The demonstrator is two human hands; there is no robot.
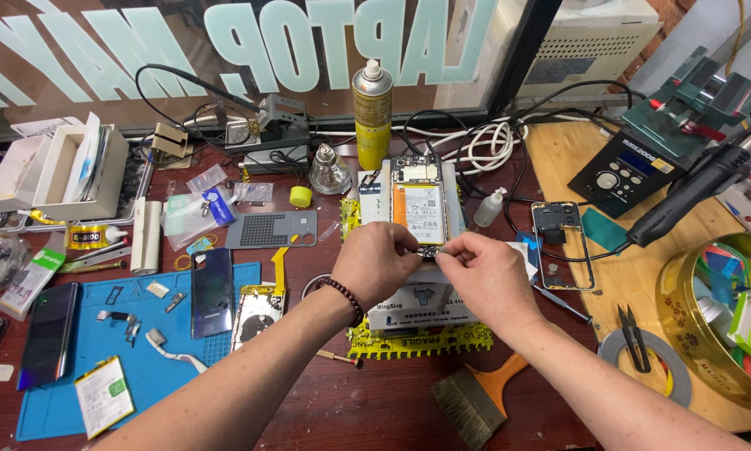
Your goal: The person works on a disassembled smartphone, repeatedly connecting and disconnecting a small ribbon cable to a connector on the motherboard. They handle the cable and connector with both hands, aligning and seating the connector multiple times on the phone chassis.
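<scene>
An opened phone (418, 204) with its battery and boards bare lies on a white box (409, 306) at the middle of the dark wooden bench. My left hand (377, 260), with a dark bead bracelet at the wrist, and my right hand (486, 277) meet at the phone's near end. Their fingertips pinch at a small part there. What they pinch is too small to make out, and the hands hide the phone's lower edge.
A blue mat (146, 367) at the left carries phones, a loose battery (104, 395) and small parts. A yellow spray can (373, 104) stands behind the phone. A brush (478, 401) lies in front. A hot-air station (624, 171), a phone frame (562, 242) and tweezers (634, 336) are at the right.
</scene>
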